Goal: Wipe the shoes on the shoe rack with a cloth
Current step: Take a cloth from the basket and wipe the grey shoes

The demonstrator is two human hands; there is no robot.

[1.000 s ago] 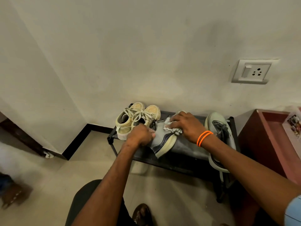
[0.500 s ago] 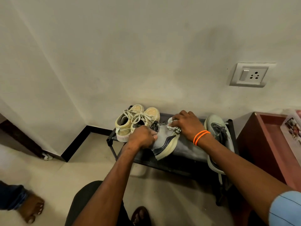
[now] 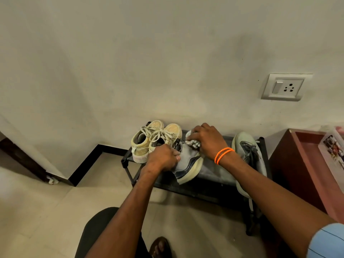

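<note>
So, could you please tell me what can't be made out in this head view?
- Toe of the grey sneaker: hidden under the right hand and the cloth.
- The sneaker's opening: covered by the left hand.
- Lower part of the shoe rack: blocked by both forearms.
- Pictures on the sheet at the right: cut by the frame edge, too small.

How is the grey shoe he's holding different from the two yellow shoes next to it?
The grey shoe is tipped up, gripped by the left hand and wiped with a cloth by the right hand. The yellow shoes stand flat, side by side, untouched. Grey has a cream sole; yellow has pale laces. All sit on the rack.
</note>
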